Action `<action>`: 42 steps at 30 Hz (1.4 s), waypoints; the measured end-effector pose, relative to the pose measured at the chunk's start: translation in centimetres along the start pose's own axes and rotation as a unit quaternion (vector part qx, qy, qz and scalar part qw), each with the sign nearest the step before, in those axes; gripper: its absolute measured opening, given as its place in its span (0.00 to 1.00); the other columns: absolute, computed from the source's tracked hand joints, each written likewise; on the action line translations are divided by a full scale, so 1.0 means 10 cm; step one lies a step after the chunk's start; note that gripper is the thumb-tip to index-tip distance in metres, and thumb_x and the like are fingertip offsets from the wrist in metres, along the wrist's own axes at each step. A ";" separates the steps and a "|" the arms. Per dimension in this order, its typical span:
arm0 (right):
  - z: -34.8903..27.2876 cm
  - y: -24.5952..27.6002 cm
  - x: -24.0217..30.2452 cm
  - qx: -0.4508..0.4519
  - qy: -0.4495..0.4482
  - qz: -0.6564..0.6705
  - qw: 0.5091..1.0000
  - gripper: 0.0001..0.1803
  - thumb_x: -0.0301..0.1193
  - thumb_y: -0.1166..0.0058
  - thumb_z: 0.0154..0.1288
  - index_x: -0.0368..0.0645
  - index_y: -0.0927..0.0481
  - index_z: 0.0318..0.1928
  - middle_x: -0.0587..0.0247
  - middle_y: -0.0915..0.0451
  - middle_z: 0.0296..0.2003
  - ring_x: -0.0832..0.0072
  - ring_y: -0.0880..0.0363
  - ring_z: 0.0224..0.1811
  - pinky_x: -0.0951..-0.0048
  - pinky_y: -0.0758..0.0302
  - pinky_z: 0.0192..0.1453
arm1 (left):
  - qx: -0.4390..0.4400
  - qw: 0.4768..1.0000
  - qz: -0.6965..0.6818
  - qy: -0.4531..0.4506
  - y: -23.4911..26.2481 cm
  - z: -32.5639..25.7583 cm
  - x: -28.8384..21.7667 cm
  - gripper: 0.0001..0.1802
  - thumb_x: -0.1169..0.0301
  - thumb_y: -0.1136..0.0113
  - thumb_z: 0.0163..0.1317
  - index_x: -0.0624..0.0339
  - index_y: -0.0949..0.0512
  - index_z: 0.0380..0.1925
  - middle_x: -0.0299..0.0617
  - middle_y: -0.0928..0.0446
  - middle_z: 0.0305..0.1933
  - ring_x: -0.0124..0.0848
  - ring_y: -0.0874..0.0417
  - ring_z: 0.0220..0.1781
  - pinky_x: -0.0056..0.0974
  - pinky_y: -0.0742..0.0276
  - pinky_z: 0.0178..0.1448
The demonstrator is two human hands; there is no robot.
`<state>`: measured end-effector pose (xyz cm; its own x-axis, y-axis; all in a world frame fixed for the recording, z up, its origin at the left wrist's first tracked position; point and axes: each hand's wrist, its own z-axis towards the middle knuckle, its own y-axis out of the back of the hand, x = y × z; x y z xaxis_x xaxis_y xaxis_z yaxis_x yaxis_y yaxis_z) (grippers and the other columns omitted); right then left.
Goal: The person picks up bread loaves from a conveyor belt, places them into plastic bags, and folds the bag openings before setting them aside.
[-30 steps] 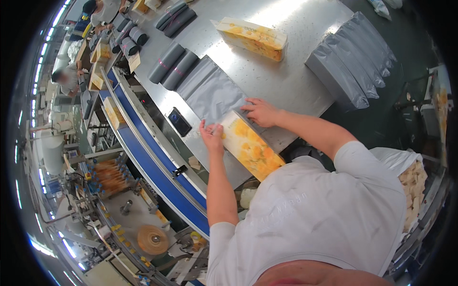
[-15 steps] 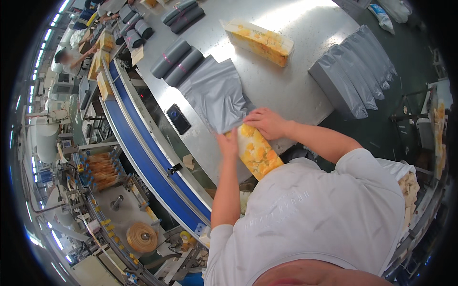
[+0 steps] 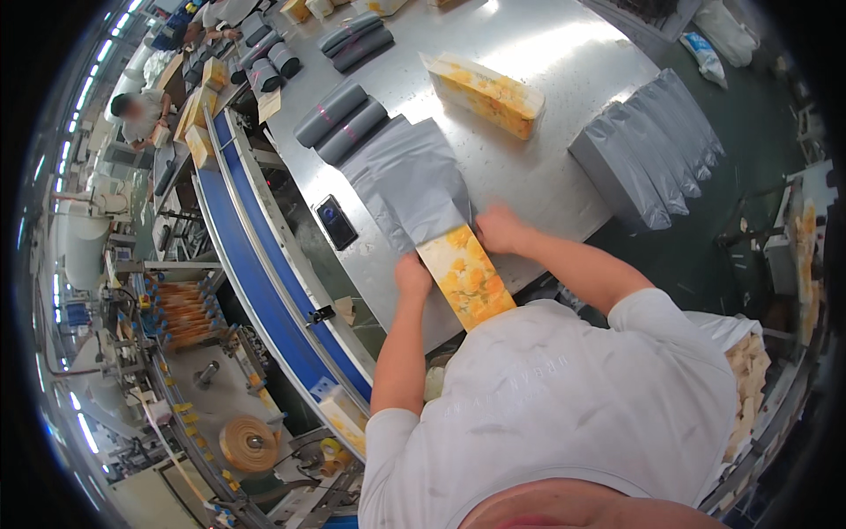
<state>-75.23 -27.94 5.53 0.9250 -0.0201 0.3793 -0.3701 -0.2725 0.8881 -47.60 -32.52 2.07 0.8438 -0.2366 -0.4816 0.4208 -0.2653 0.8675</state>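
As hands [image 3: 458, 251] flank it, box [image 3: 467, 282] enters bag [image 3: 410, 181]

Bare steel table [image 3: 529, 189] lies open right of the grey bag [image 3: 410, 181]. Left passage is blocked by a phone [image 3: 336, 221] (near the edge); the bag stack [image 3: 648, 154] bounds the right.

Brushed, shiny metal table [image 3: 546, 185]; on it a smooth grey plastic bag [image 3: 410, 181], slightly glossy, swallowing a glossy film-wrapped yellow flowered pack [image 3: 467, 278]

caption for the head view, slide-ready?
Both hands, left hand and right hand, feed a yellow floral pack into a grey poly bag on a steel table.
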 end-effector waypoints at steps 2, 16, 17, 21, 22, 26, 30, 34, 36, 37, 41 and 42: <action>-0.45 -0.08 -0.22 0.081 0.028 -0.029 0.996 0.13 0.37 0.42 0.63 0.41 0.12 0.38 0.43 0.12 0.40 0.43 0.13 0.47 0.46 0.17 0.52 | 0.190 0.981 0.033 -0.017 0.01 -0.28 -0.20 0.18 0.60 0.33 0.62 0.63 0.12 0.42 0.64 0.14 0.42 0.61 0.13 0.46 0.59 0.18 0.53; -0.79 0.27 0.44 0.191 0.168 -0.039 0.966 0.10 0.36 0.40 0.65 0.45 0.13 0.41 0.53 0.12 0.40 0.51 0.14 0.46 0.47 0.18 0.50 | 0.057 0.982 -0.175 0.047 -0.16 -0.90 0.13 0.10 0.69 0.31 0.66 0.67 0.15 0.39 0.48 0.16 0.30 0.39 0.17 0.31 0.44 0.22 0.39; -0.74 0.20 0.58 0.132 0.183 0.009 0.974 0.10 0.36 0.40 0.66 0.46 0.13 0.42 0.54 0.13 0.41 0.52 0.14 0.48 0.48 0.18 0.52 | 0.033 0.966 -0.241 0.091 -0.25 -0.99 0.23 0.10 0.69 0.32 0.67 0.67 0.15 0.39 0.46 0.16 0.30 0.36 0.17 0.31 0.44 0.22 0.39; -0.48 -0.31 0.77 0.006 0.190 0.169 0.967 0.10 0.35 0.40 0.68 0.46 0.15 0.45 0.56 0.15 0.45 0.53 0.16 0.52 0.52 0.19 0.55 | 0.022 0.878 -0.440 0.190 -0.36 -1.10 0.15 0.07 0.72 0.34 0.69 0.66 0.14 0.39 0.40 0.15 0.31 0.30 0.18 0.33 0.40 0.21 0.41; -0.43 -0.40 0.79 -0.007 0.188 0.197 0.962 0.10 0.34 0.40 0.68 0.45 0.15 0.46 0.56 0.16 0.46 0.53 0.17 0.53 0.52 0.20 0.55 | 0.015 0.875 -0.442 0.197 -0.34 -1.13 0.07 0.06 0.73 0.35 0.69 0.66 0.14 0.40 0.39 0.15 0.32 0.28 0.18 0.33 0.38 0.21 0.42; -0.33 -0.52 1.06 -0.007 0.224 0.184 0.957 0.08 0.31 0.36 0.65 0.43 0.17 0.42 0.55 0.16 0.42 0.51 0.16 0.45 0.52 0.20 0.49 | -0.020 0.886 -0.427 0.181 -0.28 -1.17 0.01 0.06 0.77 0.37 0.70 0.65 0.14 0.42 0.36 0.15 0.33 0.25 0.19 0.34 0.34 0.22 0.43; -0.32 -0.60 1.08 0.065 0.212 0.164 0.961 0.07 0.31 0.36 0.63 0.44 0.19 0.38 0.55 0.17 0.38 0.51 0.16 0.40 0.52 0.21 0.44 | -0.013 0.867 -0.472 0.160 -0.34 -1.16 0.12 0.06 0.78 0.37 0.69 0.66 0.14 0.42 0.36 0.15 0.34 0.24 0.19 0.35 0.34 0.22 0.44; -0.90 -0.70 0.49 0.047 0.181 0.224 0.956 0.07 0.33 0.37 0.63 0.45 0.20 0.35 0.55 0.18 0.33 0.53 0.17 0.36 0.54 0.21 0.40 | 0.021 0.870 -0.464 0.164 -0.39 -1.24 0.11 0.08 0.78 0.37 0.70 0.65 0.16 0.47 0.34 0.17 0.33 0.23 0.19 0.35 0.30 0.24 0.42; -1.58 -0.66 -0.03 0.038 0.066 0.210 0.975 0.08 0.35 0.37 0.64 0.44 0.19 0.35 0.53 0.18 0.33 0.51 0.17 0.36 0.54 0.20 0.42 | 0.020 0.849 -0.490 0.198 -0.41 -1.36 0.15 0.10 0.77 0.37 0.70 0.65 0.17 0.50 0.34 0.17 0.33 0.23 0.19 0.35 0.30 0.23 0.43; -1.98 -0.67 -0.43 0.055 0.001 0.221 0.974 0.09 0.35 0.36 0.63 0.43 0.19 0.36 0.52 0.16 0.33 0.50 0.16 0.37 0.54 0.19 0.42 | 0.015 0.851 -0.489 0.190 -0.40 -1.38 0.17 0.12 0.78 0.36 0.68 0.64 0.18 0.51 0.37 0.17 0.37 0.26 0.18 0.38 0.32 0.22 0.46; -3.24 -0.50 -1.42 0.325 -0.228 -0.134 0.908 0.11 0.32 0.37 0.62 0.42 0.14 0.43 0.46 0.13 0.50 0.48 0.13 0.54 0.48 0.16 0.57 | -0.066 0.967 -0.245 -0.035 -0.14 -1.41 0.19 0.21 0.80 0.36 0.63 0.60 0.20 0.57 0.50 0.20 0.58 0.40 0.19 0.58 0.45 0.22 0.63; -3.20 -0.40 -1.42 0.329 -0.229 -0.138 0.906 0.12 0.31 0.37 0.62 0.42 0.14 0.45 0.47 0.13 0.51 0.47 0.13 0.55 0.48 0.16 0.57 | -0.107 0.977 -0.114 -0.144 0.03 -1.29 0.14 0.23 0.81 0.37 0.61 0.59 0.21 0.58 0.52 0.22 0.65 0.44 0.20 0.66 0.49 0.23 0.68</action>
<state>-89.57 4.25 4.88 0.9689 -0.2192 -0.1151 -0.1271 -0.8393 0.5286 -42.02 -20.84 3.26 0.6049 -0.4548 -0.6536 0.6726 -0.1474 0.7252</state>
